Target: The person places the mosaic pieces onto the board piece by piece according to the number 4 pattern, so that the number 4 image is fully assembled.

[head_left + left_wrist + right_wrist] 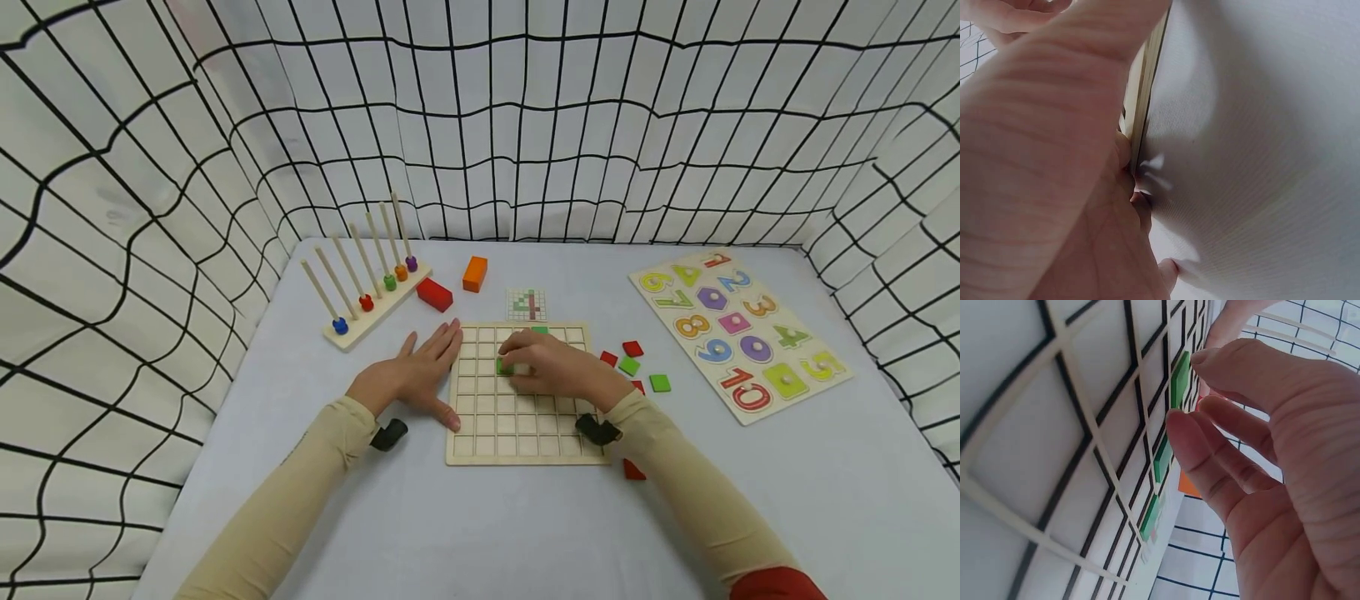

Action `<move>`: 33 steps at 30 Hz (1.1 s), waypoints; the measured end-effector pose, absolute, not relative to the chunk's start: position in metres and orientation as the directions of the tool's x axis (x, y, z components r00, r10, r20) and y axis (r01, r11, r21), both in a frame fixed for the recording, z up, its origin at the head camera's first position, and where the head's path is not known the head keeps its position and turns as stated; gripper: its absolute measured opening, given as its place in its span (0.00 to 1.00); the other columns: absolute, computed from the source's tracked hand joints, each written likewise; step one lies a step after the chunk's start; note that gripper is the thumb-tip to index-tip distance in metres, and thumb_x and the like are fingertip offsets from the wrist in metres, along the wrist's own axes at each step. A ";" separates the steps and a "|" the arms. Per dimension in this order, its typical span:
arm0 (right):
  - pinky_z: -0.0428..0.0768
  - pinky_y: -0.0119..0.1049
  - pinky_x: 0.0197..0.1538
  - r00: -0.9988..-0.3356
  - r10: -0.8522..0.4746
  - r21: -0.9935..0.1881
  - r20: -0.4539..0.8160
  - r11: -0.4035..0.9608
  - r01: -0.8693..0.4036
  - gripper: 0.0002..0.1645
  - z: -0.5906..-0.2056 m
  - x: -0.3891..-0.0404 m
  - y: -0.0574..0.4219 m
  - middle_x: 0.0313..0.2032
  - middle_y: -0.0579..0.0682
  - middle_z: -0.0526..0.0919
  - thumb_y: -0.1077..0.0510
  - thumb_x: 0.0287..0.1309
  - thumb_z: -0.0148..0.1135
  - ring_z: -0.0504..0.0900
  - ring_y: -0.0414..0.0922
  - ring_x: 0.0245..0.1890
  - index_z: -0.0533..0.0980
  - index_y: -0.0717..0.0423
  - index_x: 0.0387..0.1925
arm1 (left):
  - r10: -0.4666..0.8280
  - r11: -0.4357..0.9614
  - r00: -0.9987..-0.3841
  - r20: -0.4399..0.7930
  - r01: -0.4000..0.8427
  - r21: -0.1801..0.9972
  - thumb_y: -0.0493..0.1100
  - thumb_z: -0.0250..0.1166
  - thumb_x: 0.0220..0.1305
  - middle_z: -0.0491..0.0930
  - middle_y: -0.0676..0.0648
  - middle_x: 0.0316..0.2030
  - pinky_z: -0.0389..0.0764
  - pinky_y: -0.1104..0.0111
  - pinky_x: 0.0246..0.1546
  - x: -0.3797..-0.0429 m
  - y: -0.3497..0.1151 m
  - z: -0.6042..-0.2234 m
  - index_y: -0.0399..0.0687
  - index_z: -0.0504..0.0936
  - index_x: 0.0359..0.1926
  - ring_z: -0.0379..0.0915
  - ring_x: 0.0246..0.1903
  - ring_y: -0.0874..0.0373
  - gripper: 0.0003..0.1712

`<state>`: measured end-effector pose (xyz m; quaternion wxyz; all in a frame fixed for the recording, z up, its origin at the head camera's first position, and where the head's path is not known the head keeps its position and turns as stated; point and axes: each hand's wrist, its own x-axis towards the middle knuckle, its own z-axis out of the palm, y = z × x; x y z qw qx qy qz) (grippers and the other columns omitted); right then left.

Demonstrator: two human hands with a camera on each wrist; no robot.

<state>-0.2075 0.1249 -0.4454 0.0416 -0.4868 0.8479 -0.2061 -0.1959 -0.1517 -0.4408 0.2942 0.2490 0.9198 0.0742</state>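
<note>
A pale wooden grid board [486,450] lies on the table, its cells divided by raised strips. My right hand [551,365] is over the board, thumb and fingertips at opposite edges of a green square tile [1180,381] in a cell. Two more green tiles [1162,459] sit in cells in the right wrist view; the head view shows one green tile [540,330] at the far edge. My left hand [420,375] rests with fingers spread along the board's left edge, thumb touching its side. Most of the right fingers' undersides are hidden from the head view.
Beyond the board lies a small pattern card [527,305]. Loose red and green tiles [660,383] lie at right, near a number puzzle board [780,396]. At left stand a peg rack [356,332], a red block [435,294] and an orange block [475,273]. Black netting surrounds the table.
</note>
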 end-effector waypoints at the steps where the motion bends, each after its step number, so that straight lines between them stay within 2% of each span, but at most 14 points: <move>1: 0.88 0.39 0.53 -0.526 -0.840 -0.396 0.136 0.441 -0.806 0.08 -0.444 -0.207 0.126 0.57 0.61 0.86 0.64 0.67 0.71 0.85 0.53 0.54 0.88 0.62 0.46 | 0.500 0.866 -0.705 -0.504 0.412 0.284 0.80 0.76 0.48 0.21 0.41 0.87 0.27 0.33 0.83 -0.196 -0.151 -0.441 0.40 0.30 0.86 0.17 0.87 0.42 0.89; 5: 0.89 0.38 0.52 -0.562 -0.819 -0.410 0.116 0.475 -0.778 0.12 -0.439 -0.206 0.133 0.59 0.61 0.85 0.63 0.67 0.72 0.86 0.51 0.52 0.88 0.62 0.50 | 0.503 0.864 -0.705 -0.500 0.412 0.289 0.80 0.76 0.47 0.21 0.41 0.87 0.27 0.34 0.83 -0.196 -0.149 -0.441 0.40 0.30 0.86 0.17 0.87 0.43 0.89; 9: 0.88 0.41 0.56 -0.583 -0.806 -0.396 0.104 0.504 -0.768 0.14 -0.437 -0.206 0.140 0.59 0.59 0.85 0.62 0.67 0.73 0.84 0.53 0.56 0.88 0.62 0.52 | 0.505 0.863 -0.702 -0.502 0.416 0.287 0.78 0.77 0.49 0.22 0.40 0.87 0.27 0.34 0.83 -0.195 -0.149 -0.440 0.39 0.31 0.86 0.18 0.87 0.42 0.88; 15: 0.88 0.36 0.49 -0.585 -0.802 -0.396 0.121 0.501 -0.769 0.12 -0.440 -0.208 0.150 0.57 0.59 0.85 0.62 0.66 0.74 0.83 0.50 0.51 0.88 0.63 0.50 | 0.488 0.872 -0.714 -0.502 0.426 0.243 0.76 0.78 0.50 0.22 0.39 0.87 0.28 0.33 0.83 -0.193 -0.152 -0.440 0.39 0.31 0.86 0.19 0.87 0.41 0.87; 24: 0.88 0.37 0.48 -0.643 -0.761 -0.407 0.089 0.561 -0.721 0.13 -0.444 -0.208 0.176 0.59 0.59 0.85 0.61 0.67 0.74 0.84 0.50 0.51 0.88 0.61 0.51 | 0.497 0.867 -0.718 -0.487 0.424 0.260 0.76 0.78 0.50 0.24 0.39 0.87 0.29 0.32 0.82 -0.193 -0.150 -0.441 0.38 0.32 0.86 0.20 0.87 0.40 0.87; 33: 0.87 0.47 0.55 -0.678 -0.728 -0.398 0.100 0.596 -0.698 0.13 -0.446 -0.205 0.197 0.57 0.59 0.85 0.62 0.65 0.75 0.84 0.55 0.55 0.88 0.61 0.50 | 0.500 0.866 -0.713 -0.491 0.428 0.260 0.76 0.78 0.50 0.23 0.39 0.87 0.29 0.32 0.83 -0.194 -0.149 -0.441 0.38 0.31 0.86 0.20 0.87 0.40 0.87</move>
